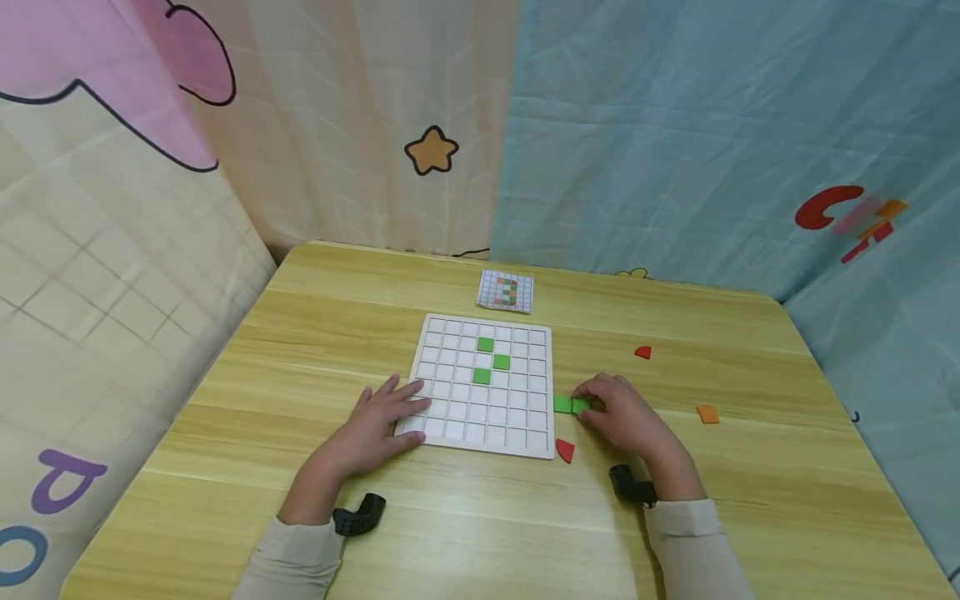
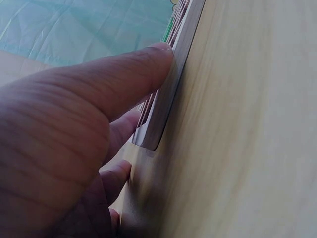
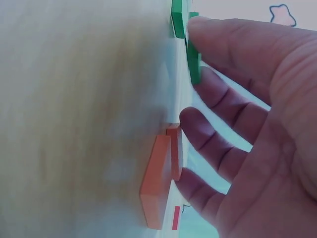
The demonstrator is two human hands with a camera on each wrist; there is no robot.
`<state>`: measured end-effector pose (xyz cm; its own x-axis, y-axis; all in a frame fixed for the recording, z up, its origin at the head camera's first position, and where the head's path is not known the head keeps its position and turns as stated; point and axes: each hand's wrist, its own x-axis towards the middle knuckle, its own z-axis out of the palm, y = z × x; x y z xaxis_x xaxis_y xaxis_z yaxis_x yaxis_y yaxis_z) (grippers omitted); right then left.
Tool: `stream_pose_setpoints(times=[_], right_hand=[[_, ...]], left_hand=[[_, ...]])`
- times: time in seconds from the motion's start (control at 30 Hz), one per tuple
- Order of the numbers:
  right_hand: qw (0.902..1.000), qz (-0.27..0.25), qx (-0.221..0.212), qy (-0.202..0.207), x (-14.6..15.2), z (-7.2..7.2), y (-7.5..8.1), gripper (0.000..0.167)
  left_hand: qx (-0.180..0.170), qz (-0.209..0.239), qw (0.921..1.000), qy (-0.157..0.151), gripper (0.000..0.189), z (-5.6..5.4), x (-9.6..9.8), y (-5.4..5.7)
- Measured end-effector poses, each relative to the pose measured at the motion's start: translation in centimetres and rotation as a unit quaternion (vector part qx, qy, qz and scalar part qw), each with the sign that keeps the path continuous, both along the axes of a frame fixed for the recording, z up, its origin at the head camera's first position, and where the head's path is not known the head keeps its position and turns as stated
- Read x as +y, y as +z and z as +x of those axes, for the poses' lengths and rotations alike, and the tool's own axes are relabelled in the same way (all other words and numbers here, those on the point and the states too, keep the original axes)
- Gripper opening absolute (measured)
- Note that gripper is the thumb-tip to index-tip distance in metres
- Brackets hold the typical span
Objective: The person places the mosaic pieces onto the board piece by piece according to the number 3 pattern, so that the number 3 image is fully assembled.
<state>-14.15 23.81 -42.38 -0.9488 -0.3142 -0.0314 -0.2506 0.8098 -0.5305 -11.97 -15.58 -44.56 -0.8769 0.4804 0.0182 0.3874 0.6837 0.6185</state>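
Observation:
A white grid board [image 1: 517,433] lies on the table with three green square tiles, one of them a green tile [image 1: 482,377] near its middle. My left hand [image 1: 378,425] rests spread on the board's left edge, its thumb [image 2: 148,69] over the rim in the left wrist view. Beside the board's right edge, my right hand [image 1: 626,417] pinches a green square tile [image 3: 194,62] between thumb and fingers. Another green tile [image 1: 562,404] lies right next to it, by the board. Under the other right fingers sit two orange pieces, the nearer an orange tile [image 3: 156,183].
A small pattern card [image 1: 506,291] with a coloured grid lies behind the board. One red quarter-round piece [image 1: 566,451] is by the board's lower right corner, another red piece [image 1: 643,352] farther back. An orange square [image 1: 708,414] lies to the right. Curtains [image 1: 645,133] hang behind the table.

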Motion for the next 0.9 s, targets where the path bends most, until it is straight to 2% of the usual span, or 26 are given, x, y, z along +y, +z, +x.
stream_pose_setpoints(times=[0.57, 0.9], right_hand=[[0.9972, -0.057, 0.036, 0.031, -1.4, -0.6, 0.4, 0.019], [0.9968, -0.075, 0.015, 0.025, -3.4, -1.2, 0.5, 0.021]], left_hand=[[0.003, 0.000, 1.0000, 0.000, 0.051, 0.0, -0.1, 0.0], [0.005, 0.001, 1.0000, -0.004, 0.051, -0.1, 0.0, 0.0]])
